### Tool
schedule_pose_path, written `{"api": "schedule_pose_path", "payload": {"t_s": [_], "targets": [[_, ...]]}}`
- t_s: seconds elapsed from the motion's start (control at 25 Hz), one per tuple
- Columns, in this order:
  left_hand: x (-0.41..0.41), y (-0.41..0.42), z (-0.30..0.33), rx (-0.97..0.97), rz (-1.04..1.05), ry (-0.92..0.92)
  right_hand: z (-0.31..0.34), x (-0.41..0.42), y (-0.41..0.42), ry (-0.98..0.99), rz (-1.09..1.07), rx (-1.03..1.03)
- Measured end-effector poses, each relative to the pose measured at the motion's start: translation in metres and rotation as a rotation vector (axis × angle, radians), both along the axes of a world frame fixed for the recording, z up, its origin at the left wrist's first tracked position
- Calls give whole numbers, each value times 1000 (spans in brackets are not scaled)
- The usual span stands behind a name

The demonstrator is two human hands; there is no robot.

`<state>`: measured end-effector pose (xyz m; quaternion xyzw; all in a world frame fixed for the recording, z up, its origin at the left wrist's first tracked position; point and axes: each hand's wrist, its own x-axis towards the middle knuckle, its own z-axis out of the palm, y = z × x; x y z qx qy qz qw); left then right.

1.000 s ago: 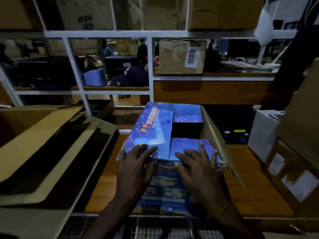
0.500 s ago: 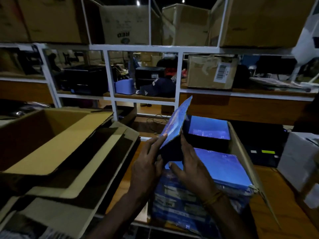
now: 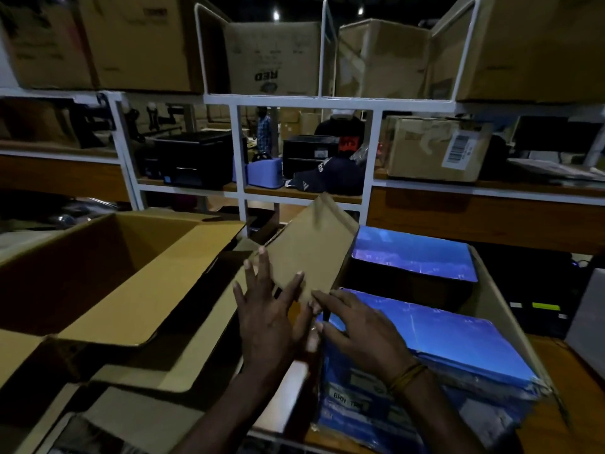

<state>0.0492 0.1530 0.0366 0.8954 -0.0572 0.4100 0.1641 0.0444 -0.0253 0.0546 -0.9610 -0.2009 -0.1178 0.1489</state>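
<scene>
Pressing with straight, spread fingers, the left hand (image 3: pixel 268 319) touches the tilted brown flap (image 3: pixel 311 253); the right hand (image 3: pixel 363 329) rests on the blue box (image 3: pixel 458 342), its fingers relaxed and gripping nothing.

White metal shelving frame (image 3: pixel 294 101) is spanning the dim storeroom and is carrying brown cartons (image 3: pixel 271 57) along its top tier; black printers (image 3: pixel 196 158), a pale blue device (image 3: pixel 265 172) and a barcode-labelled carton (image 3: pixel 432 149) are sitting on the wood-faced middle shelf (image 3: pixel 458 214); small ceiling lamps (image 3: pixel 276 15) are glowing in the darkness overhead; a wooden worktop (image 3: pixel 576 371) is showing at lower right
</scene>
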Motion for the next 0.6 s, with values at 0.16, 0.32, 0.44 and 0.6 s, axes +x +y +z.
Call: {"api": "schedule_pose_path", "payload": {"t_s": [0.16,0.32,0.44,0.6], "targets": [[0,2,-16,-172,-235,262,-4,0,1,15,-42,-11],[-7,-5,-13,-505,-462,466,-5,-1,-2,28,-73,53],[-3,-8,0,-553,-531,420,1,5,-13,208,-23,336],[13,-20,15,-329,-648,418,6,17,-55,305,-203,312]]}}
